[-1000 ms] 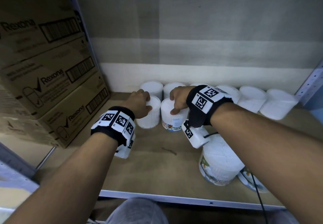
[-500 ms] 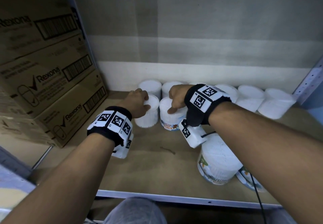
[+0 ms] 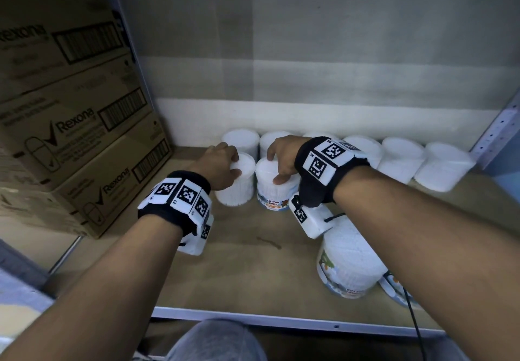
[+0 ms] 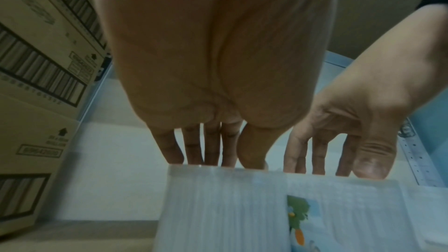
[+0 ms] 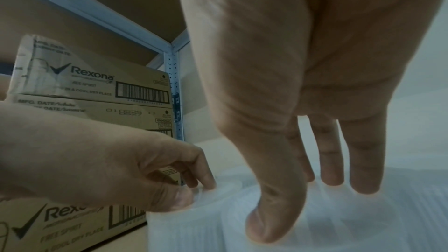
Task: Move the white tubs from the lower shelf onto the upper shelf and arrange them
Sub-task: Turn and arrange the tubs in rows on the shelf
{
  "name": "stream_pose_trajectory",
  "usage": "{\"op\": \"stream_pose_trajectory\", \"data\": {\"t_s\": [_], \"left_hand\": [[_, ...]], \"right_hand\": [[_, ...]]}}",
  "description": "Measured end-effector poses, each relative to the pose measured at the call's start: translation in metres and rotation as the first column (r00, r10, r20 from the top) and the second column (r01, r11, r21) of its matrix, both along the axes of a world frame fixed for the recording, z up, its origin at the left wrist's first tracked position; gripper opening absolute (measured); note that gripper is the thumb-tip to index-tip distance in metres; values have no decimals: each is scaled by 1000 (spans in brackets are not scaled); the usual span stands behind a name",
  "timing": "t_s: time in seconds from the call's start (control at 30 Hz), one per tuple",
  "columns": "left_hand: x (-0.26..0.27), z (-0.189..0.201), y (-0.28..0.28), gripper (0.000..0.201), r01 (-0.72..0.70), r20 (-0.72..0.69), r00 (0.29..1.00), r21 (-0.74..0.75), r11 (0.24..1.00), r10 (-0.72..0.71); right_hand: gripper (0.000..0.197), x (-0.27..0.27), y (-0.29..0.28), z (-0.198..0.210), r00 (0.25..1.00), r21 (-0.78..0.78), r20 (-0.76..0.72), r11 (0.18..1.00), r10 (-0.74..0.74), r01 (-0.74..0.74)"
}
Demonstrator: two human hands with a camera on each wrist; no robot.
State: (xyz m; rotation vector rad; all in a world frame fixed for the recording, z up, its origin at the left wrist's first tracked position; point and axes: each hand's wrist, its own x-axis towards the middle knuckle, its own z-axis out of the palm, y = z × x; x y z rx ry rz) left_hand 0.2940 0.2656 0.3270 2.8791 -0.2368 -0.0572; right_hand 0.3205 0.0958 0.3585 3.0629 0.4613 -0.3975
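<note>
Two round white plastic tubs (image 3: 235,182) (image 3: 274,189) on the brown lower shelf (image 3: 253,262) are still gripped from above by curled fingers, left hand (image 3: 221,165) and right hand (image 3: 282,158), so lifting is not started.

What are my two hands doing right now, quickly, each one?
Left hand: grips the plain white plastic tub by its lid.
Right hand: grips the white "Cotton Buds" labelled tub from above.

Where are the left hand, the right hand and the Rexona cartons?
left hand (image 3: 219,167): head view, back of hand.
right hand (image 3: 282,158): head view, knuckles.
Rexona cartons (image 3: 73,124): head view, printed side.
</note>
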Motion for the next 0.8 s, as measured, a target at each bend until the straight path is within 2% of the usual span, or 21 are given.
{"op": "stream_pose_trajectory", "data": {"t_s": [0.33,0.47,0.53,0.6,0.63,0.73,0.8], "left_hand": [[-6,9,5,36,31,-52,998,-50,998,-34],[-8,13,4,50,63,-85,994,-22,998,-64],[-10,15,2,55,82,-82,993,-16,997,-83],[-10,16,-2,54,81,-53,995,-70,994,-85],[-10,15,-4,51,76,-16,997,-113,991,-78],[-5,8,-8,34,-23,155,987,-182,983,51],[-3,5,-10,38,-141,189,966,-190,972,177]], "right_hand": [[67,10,5,-6,999,-24,35,1000,-6,6],[73,5,6,-5,998,-42,47,999,-30,32],[84,7,11,-6,999,-52,43,998,-29,31],[93,15,14,-12,999,-56,28,998,-33,34],[90,17,15,-13,999,-52,21,998,-31,32],[74,14,12,-11,999,-46,29,998,-36,37],[77,13,11,-8,998,-38,17,998,-55,56]]}}
